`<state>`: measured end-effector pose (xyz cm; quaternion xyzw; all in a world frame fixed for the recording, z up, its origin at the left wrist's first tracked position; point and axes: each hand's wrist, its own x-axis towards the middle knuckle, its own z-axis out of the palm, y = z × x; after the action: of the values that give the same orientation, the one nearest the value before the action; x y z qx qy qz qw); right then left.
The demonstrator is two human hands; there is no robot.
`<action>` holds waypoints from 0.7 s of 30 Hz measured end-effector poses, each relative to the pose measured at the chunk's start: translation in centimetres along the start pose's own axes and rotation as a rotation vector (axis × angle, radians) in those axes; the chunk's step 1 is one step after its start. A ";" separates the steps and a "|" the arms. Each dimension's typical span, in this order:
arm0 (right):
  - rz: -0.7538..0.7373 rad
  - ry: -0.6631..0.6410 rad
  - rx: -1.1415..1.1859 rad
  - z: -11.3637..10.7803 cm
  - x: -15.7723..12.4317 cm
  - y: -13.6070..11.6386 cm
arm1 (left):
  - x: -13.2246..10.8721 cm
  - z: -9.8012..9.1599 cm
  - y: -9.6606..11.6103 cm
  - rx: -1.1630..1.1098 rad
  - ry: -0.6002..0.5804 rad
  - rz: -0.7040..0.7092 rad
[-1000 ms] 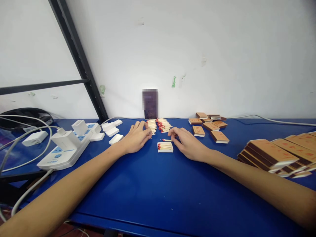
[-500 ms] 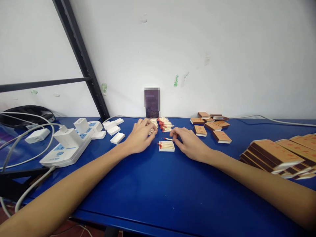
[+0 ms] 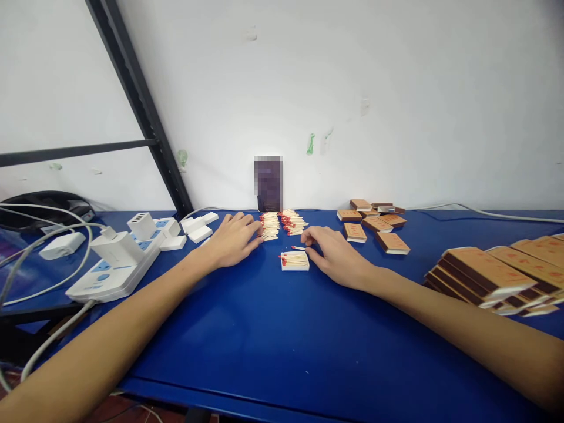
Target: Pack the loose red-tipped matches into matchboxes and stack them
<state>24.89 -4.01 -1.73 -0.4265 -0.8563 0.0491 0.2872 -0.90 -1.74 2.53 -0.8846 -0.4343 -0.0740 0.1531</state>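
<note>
A small white matchbox tray [image 3: 301, 268] lies on the blue table with red-tipped matches [image 3: 294, 258] in it. To its right, my right hand [image 3: 337, 255] is curled, with the end of a single match [image 3: 298, 248] between thumb and fingertips; this match is just behind the tray. Fingers loosely spread, my left hand [image 3: 233, 239] rests low at the left edge of a loose match pile [image 3: 270, 225] and holds nothing visible. A second match pile [image 3: 292, 221] lies beside that one, farther from me than the tray.
Several white trays [image 3: 200, 234] lie at left, by a white power strip [image 3: 132, 273] with chargers and cables. Brown matchbox sleeves [image 3: 393, 242] are scattered at right; more sleeves are stacked [image 3: 489, 273] nearer me. A dark upright panel [image 3: 269, 188] leans on the wall.
My left hand has drawn back to the left, uncovering the left match pile. My right hand stays beside the tray with the match. The view has shifted slightly.
</note>
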 end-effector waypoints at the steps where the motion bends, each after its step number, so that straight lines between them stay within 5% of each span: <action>1: 0.009 -0.007 0.006 0.0 0.0 0.0 | 0.1 0.2 0.1 0.028 0.018 -0.001; 21: 0.009 -0.013 0.058 0.2 0.2 0.2 | 0.6 1.5 0.5 0.197 0.194 0.117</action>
<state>24.80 -3.70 -1.89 -0.4214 -0.8545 0.0780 0.2935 -0.11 -1.12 1.15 -0.8777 -0.3705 -0.1070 0.2844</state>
